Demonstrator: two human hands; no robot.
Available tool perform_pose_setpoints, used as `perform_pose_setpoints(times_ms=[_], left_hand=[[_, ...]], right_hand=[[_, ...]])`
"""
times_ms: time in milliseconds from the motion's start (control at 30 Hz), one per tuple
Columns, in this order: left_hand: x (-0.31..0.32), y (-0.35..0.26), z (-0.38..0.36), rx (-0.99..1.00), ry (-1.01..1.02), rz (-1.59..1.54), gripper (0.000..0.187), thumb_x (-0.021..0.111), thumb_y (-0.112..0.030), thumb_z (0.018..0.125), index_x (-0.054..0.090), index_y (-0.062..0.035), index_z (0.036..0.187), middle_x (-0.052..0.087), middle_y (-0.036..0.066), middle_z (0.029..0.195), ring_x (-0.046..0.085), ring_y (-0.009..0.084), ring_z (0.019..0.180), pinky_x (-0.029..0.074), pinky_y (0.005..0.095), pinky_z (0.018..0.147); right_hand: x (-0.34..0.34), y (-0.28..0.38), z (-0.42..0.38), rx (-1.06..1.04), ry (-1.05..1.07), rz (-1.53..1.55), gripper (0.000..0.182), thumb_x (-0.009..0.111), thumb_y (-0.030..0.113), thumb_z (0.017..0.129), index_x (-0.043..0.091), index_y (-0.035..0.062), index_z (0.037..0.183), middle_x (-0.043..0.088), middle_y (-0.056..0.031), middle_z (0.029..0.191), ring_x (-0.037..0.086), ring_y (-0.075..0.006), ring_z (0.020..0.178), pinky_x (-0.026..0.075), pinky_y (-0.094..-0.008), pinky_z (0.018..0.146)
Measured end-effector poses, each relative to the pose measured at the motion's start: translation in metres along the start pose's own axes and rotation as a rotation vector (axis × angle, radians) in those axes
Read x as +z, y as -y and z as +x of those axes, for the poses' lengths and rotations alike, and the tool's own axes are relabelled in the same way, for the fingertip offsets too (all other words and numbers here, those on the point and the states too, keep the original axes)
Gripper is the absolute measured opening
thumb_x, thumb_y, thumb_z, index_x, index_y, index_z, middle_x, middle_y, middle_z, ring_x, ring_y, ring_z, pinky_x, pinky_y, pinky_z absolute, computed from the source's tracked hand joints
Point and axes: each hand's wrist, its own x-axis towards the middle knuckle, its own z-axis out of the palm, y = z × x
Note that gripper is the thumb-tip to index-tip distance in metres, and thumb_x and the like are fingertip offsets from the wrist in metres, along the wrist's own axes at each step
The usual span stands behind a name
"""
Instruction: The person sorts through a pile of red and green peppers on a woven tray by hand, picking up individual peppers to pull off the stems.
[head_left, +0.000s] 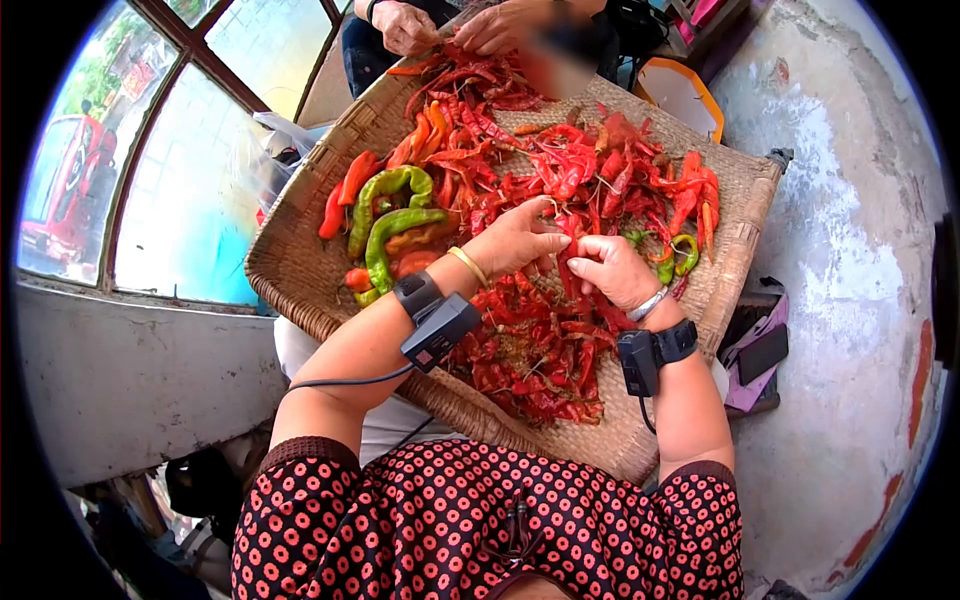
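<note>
A wide woven basket (735,245) holds many red peppers (535,360), some dried and wrinkled. My left hand (515,238), with a yellow bangle at the wrist, pinches the upper part of a red pepper (572,240) over the basket's middle. My right hand (615,270), with a silver bangle, closes its thumb and fingers on the same pepper from the right. Long green peppers (385,240) lie at the left among orange-red ones. A smaller green pepper (686,256) curls to the right of my right hand.
Across the basket, another person's hands (440,28) work at its far edge. A window (185,190) is at the left and a wall (840,250) at the right. A purple bag (762,350) sits beside the basket's right side, and an orange-rimmed container (685,97) stands behind.
</note>
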Motion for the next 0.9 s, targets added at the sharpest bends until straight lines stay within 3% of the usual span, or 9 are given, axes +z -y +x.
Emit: perform_pose_setpoints(times_ms=[100, 167, 200, 367, 467, 567, 633, 700, 900], left_hand=[[-0.006, 0.004, 0.007, -0.015, 0.096, -0.121, 0.049, 0.061, -0.011, 0.081, 0.039, 0.0017, 0.123, 0.058, 0.004, 0.078, 0.054, 0.0097, 0.057, 0.044, 0.0218, 0.05], [-0.007, -0.003, 0.004, -0.092, 0.083, -0.177, 0.034, 0.058, -0.007, 0.082, 0.048, -0.0051, 0.114, 0.058, -0.001, 0.079, 0.052, 0.0043, 0.059, 0.041, 0.0173, 0.049], [-0.006, -0.01, 0.001, -0.08, 0.054, -0.178, 0.022, 0.06, -0.007, 0.081, 0.054, -0.0076, 0.102, 0.058, -0.004, 0.075, 0.052, 0.0024, 0.058, 0.04, 0.0158, 0.048], [-0.023, -0.018, 0.003, -0.029, 0.027, -0.253, 0.013, 0.062, -0.009, 0.08, 0.058, -0.009, 0.093, 0.058, -0.004, 0.07, 0.051, 0.0029, 0.056, 0.041, 0.0169, 0.048], [-0.035, -0.035, 0.002, 0.203, -0.256, -0.443, 0.004, 0.059, -0.008, 0.082, 0.057, -0.0077, 0.085, 0.055, -0.003, 0.066, 0.048, 0.0048, 0.055, 0.038, 0.0173, 0.048], [-0.044, -0.033, 0.008, 0.185, -0.449, -0.743, 0.019, 0.055, -0.014, 0.085, 0.053, -0.0029, 0.1, 0.057, 0.002, 0.078, 0.05, 0.0064, 0.059, 0.04, 0.0189, 0.05], [-0.036, -0.026, 0.003, 0.073, -0.353, -0.529, 0.029, 0.055, -0.014, 0.085, 0.049, -0.0016, 0.111, 0.061, 0.006, 0.09, 0.054, 0.0078, 0.061, 0.042, 0.0179, 0.051], [-0.019, -0.027, -0.003, -0.004, -0.127, -0.088, 0.04, 0.057, -0.02, 0.085, 0.045, 0.0011, 0.117, 0.06, 0.005, 0.09, 0.056, 0.0078, 0.064, 0.043, 0.0192, 0.05], [-0.008, -0.005, 0.008, -0.084, 0.131, -0.09, 0.048, 0.061, -0.023, 0.082, 0.043, -0.0113, 0.125, 0.059, 0.002, 0.089, 0.056, 0.0081, 0.063, 0.043, 0.0193, 0.05]], right_hand=[[0.0, 0.001, 0.0, -0.031, -0.012, 0.035, 0.018, 0.055, 0.014, 0.081, 0.052, 0.0019, 0.069, 0.05, 0.0022, 0.059, 0.05, -0.0062, 0.052, 0.041, -0.0225, 0.05], [-0.001, -0.002, 0.001, -0.048, -0.036, 0.008, 0.017, 0.056, 0.015, 0.082, 0.055, 0.0015, 0.071, 0.051, 0.0021, 0.06, 0.05, -0.0061, 0.052, 0.041, -0.0222, 0.049], [0.0, -0.001, 0.0, -0.031, -0.1, 0.021, 0.017, 0.055, 0.015, 0.082, 0.056, 0.0013, 0.072, 0.051, 0.0021, 0.059, 0.05, -0.0061, 0.051, 0.041, -0.0222, 0.049], [-0.006, -0.001, 0.001, 0.006, -0.234, 0.107, 0.015, 0.055, 0.015, 0.083, 0.057, 0.0028, 0.075, 0.051, 0.0039, 0.062, 0.048, -0.0051, 0.049, 0.04, -0.0203, 0.048], [-0.013, -0.006, 0.003, 0.016, -0.271, 0.075, 0.017, 0.053, 0.015, 0.084, 0.058, 0.0029, 0.074, 0.053, 0.0026, 0.06, 0.048, -0.0048, 0.048, 0.04, -0.0201, 0.046], [-0.014, -0.005, 0.002, 0.044, -0.294, 0.042, 0.019, 0.052, 0.016, 0.084, 0.058, 0.0028, 0.072, 0.054, 0.0011, 0.058, 0.048, -0.0054, 0.047, 0.04, -0.0205, 0.046], [-0.015, -0.005, 0.001, 0.079, -0.226, -0.058, 0.018, 0.053, 0.016, 0.083, 0.057, 0.0024, 0.072, 0.053, 0.0014, 0.058, 0.049, -0.0058, 0.048, 0.04, -0.0211, 0.046], [-0.012, 0.005, -0.001, 0.06, -0.184, -0.081, 0.019, 0.054, 0.016, 0.083, 0.056, 0.0018, 0.071, 0.052, 0.0012, 0.058, 0.049, -0.0062, 0.047, 0.04, -0.0221, 0.046], [-0.011, 0.005, -0.003, 0.044, 0.042, -0.057, 0.023, 0.054, 0.021, 0.084, 0.055, 0.0023, 0.071, 0.051, -0.0004, 0.058, 0.052, -0.0085, 0.05, 0.042, -0.0242, 0.047]])
